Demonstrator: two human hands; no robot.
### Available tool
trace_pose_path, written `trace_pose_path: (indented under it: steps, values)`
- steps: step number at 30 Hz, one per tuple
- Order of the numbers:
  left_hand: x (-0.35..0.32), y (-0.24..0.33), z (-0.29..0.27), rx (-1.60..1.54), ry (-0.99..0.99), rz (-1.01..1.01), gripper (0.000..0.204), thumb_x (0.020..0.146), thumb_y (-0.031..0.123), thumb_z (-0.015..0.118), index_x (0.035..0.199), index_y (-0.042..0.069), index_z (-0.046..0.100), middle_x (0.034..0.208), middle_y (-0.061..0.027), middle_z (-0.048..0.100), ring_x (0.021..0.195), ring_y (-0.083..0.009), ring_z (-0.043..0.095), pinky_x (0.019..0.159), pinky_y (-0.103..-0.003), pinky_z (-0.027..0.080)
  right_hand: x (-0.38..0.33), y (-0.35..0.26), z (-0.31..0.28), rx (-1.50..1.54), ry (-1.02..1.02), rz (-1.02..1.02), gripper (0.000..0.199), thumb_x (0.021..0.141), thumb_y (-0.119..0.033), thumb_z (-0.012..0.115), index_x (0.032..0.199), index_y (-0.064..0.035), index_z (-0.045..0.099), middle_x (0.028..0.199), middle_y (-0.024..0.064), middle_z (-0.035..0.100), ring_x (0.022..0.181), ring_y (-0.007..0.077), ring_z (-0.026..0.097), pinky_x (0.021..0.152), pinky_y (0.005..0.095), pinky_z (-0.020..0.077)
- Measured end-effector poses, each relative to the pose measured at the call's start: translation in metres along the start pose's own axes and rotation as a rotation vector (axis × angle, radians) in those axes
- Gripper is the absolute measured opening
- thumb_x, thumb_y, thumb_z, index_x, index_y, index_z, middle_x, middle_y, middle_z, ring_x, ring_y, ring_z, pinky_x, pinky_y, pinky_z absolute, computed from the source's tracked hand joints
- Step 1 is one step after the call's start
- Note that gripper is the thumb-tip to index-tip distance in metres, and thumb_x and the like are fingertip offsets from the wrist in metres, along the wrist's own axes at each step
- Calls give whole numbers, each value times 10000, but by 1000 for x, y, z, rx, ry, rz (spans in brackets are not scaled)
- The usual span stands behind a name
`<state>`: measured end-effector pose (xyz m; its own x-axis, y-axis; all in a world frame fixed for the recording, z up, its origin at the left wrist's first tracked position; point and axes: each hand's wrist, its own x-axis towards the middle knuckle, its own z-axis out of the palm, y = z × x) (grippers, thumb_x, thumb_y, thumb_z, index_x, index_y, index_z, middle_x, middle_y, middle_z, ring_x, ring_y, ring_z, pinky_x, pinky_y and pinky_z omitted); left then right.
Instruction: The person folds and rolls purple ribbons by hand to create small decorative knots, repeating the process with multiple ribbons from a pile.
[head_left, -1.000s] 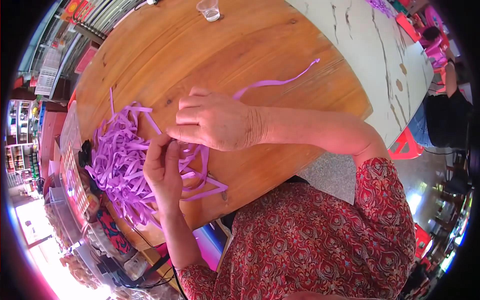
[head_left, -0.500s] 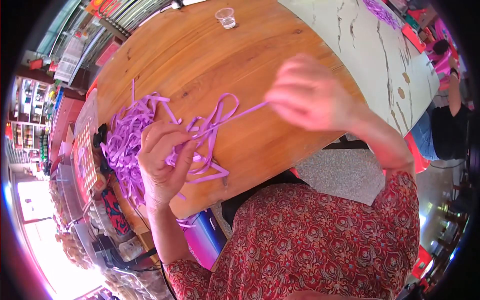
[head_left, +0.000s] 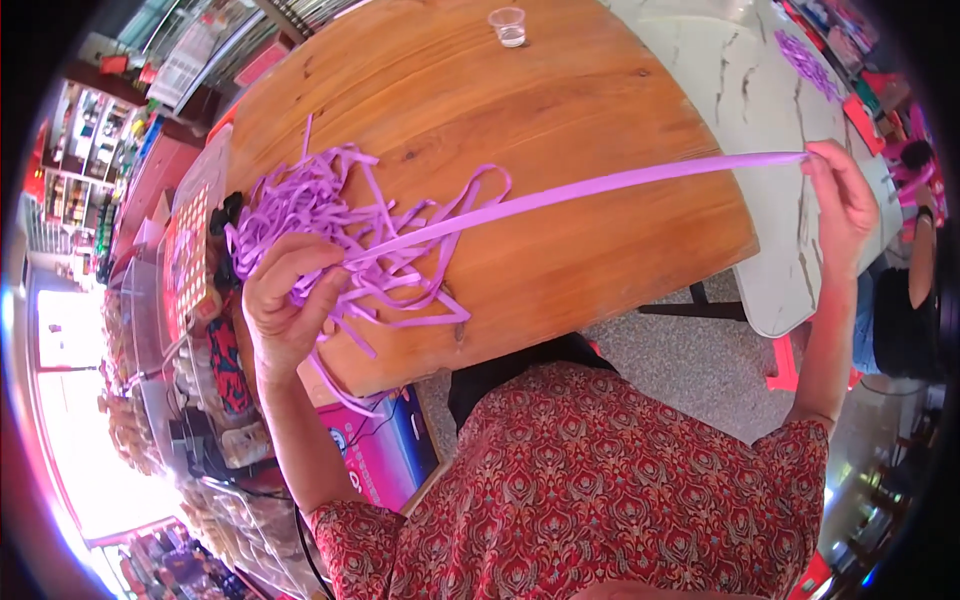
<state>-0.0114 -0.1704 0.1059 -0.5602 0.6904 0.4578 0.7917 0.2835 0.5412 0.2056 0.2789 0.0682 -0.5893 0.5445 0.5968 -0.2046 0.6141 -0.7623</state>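
A purple ribbon (head_left: 590, 187) is stretched in a long, slightly bowed line above the wooden table (head_left: 520, 110). My left hand (head_left: 290, 295) pinches it at the left, beside a tangled heap of purple ribbons (head_left: 310, 190). At the far right my right hand (head_left: 843, 195) grips the other end between thumb and fingers, out over the white marbled table. Loose loops from the heap lie under the taut ribbon, and some strands hang over the near table edge.
A clear plastic cup (head_left: 509, 28) stands at the back of the wooden table. On the marbled table (head_left: 750, 110) lies another purple ribbon pile (head_left: 806, 62). A person in dark clothes (head_left: 905, 300) is at the right. A pink and blue box (head_left: 385, 450) sits below the near-left edge.
My right hand has swung far to the right, drawing the ribbon out into a long stretch. My left hand has shifted slightly left and down. The view has turned a little.
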Motion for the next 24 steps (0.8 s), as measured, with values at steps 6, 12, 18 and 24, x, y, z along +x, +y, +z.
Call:
trace_pose_path:
  steps: [6,12,18,24]
  values:
    - [-18,1,-8,-24,-16,-99,182,718,-96,668,869,4,646,894,-89,611,720,-129,583,595,-216,461,16,49,-26,-39,176,64,182,880,-22,563,1046,26,621,920,27,611,829,74,544,827,209,409]
    - [-47,-3,-21,-31,36,-146,161,732,-100,649,870,-21,623,888,-84,608,696,-129,583,625,-241,472,37,103,-67,478,312,106,169,872,-51,590,1014,40,600,970,96,616,864,144,573,866,283,456]
    - [-86,-22,-32,-45,176,-297,110,768,-64,633,867,-21,617,876,-81,613,822,-154,571,739,-258,447,50,137,-105,583,402,178,146,837,-27,636,944,59,587,870,126,625,828,180,595,840,311,474]
    - [-102,-33,-18,-285,279,-375,94,841,44,608,923,-2,612,956,-88,602,855,-157,561,833,-312,448,56,146,-97,718,328,194,186,850,-34,619,990,79,575,920,152,616,869,197,586,872,312,464]
